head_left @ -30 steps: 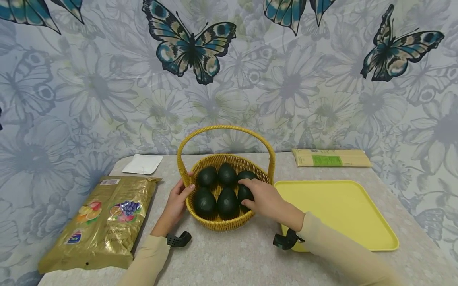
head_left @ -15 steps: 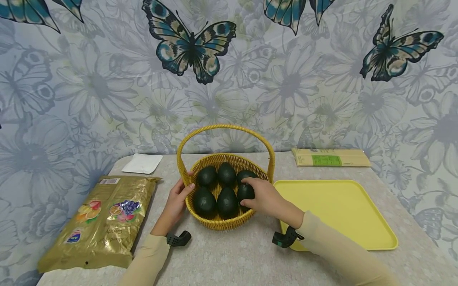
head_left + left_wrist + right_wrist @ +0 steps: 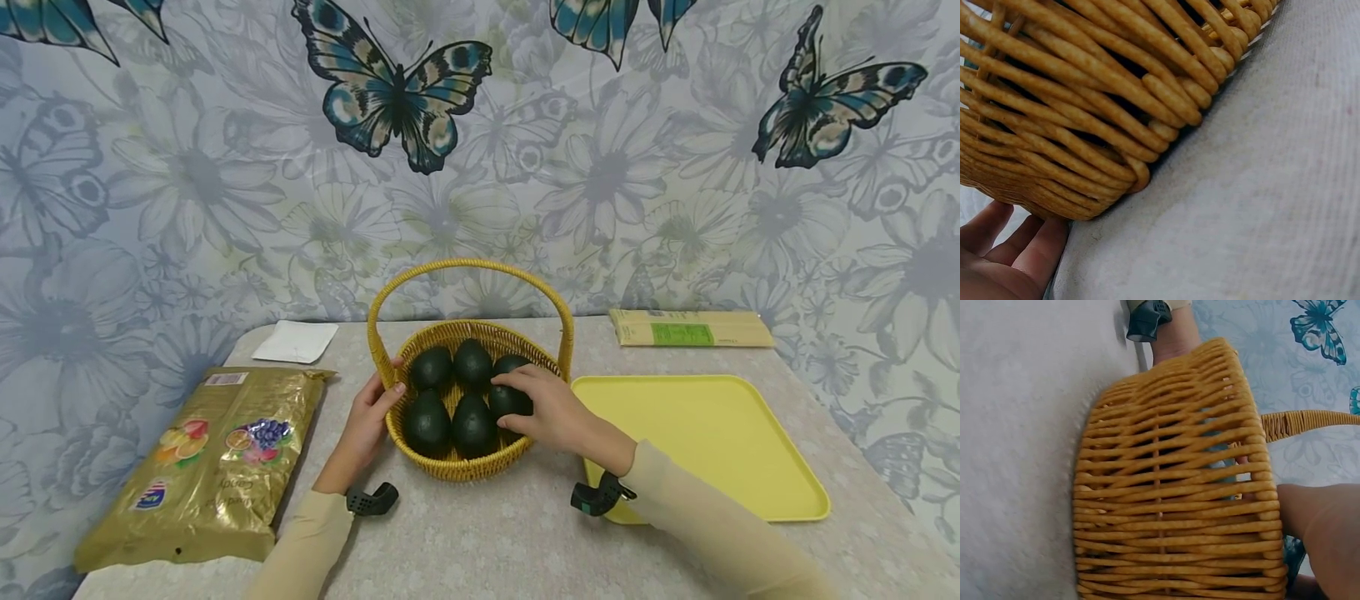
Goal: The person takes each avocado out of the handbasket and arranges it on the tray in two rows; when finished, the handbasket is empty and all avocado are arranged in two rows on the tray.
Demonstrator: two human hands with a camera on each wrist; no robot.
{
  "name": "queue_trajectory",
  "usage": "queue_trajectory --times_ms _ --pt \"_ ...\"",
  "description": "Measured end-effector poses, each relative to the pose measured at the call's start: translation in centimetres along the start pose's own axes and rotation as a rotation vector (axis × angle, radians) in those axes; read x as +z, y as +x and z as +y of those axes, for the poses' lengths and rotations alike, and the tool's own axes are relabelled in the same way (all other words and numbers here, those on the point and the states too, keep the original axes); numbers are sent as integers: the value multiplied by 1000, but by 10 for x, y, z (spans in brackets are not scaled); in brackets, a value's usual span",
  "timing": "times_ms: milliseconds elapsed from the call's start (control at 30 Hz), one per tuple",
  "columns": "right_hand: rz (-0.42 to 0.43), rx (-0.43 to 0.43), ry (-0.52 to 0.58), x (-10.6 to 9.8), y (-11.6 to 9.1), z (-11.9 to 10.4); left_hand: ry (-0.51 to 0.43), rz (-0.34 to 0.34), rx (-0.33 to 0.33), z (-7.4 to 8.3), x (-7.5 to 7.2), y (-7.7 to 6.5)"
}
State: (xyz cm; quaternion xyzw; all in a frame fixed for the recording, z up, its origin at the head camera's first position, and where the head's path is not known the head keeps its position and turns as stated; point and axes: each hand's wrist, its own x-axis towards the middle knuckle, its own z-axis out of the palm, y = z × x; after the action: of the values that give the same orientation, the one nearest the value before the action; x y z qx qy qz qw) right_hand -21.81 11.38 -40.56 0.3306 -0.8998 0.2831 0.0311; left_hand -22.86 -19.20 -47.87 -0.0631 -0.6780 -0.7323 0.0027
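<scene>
A yellow wicker basket (image 3: 465, 472) with a tall arched handle stands mid-table, holding several dark green avocados. On its left side my left hand (image 3: 365, 425) grips the rim by the handle's foot, thumb over the edge. The left wrist view shows the fingers (image 3: 1041, 253) of that hand against the outer wall of the wicker. Reaching over the right rim, my right hand (image 3: 551, 410) holds the front right avocado (image 3: 510, 400) between thumb and fingers. Behind it sits another avocado (image 3: 512, 363), partly covered by the hand. From the right wrist camera, the basket wall (image 3: 1172, 487) hides most of the avocados.
A yellow tray (image 3: 705, 442) lies right of the basket, partly under my right forearm. To the left is a gold candy bag (image 3: 210, 467). At the back are a white packet (image 3: 296, 342) and a long beige package with a green label (image 3: 682, 335). A patterned cloth hangs behind.
The avocado in my right hand has shifted slightly up and left within the basket, and the thumb and fingers have moved with it. My left hand stays on the rim.
</scene>
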Motion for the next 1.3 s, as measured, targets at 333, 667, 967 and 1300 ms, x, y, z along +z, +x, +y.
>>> queue_trajectory --times_ms 333,667,967,1300 --pt "-95 -31 52 -5 8 1 2 5 -18 2 -1 0" --pt "-101 3 146 -3 12 2 -6 2 -20 1 -1 0" --pt "-137 -66 142 -8 12 5 -2 1 -13 1 -1 0" --pt "-165 -81 148 -10 13 9 0 4 -17 0 -1 0"
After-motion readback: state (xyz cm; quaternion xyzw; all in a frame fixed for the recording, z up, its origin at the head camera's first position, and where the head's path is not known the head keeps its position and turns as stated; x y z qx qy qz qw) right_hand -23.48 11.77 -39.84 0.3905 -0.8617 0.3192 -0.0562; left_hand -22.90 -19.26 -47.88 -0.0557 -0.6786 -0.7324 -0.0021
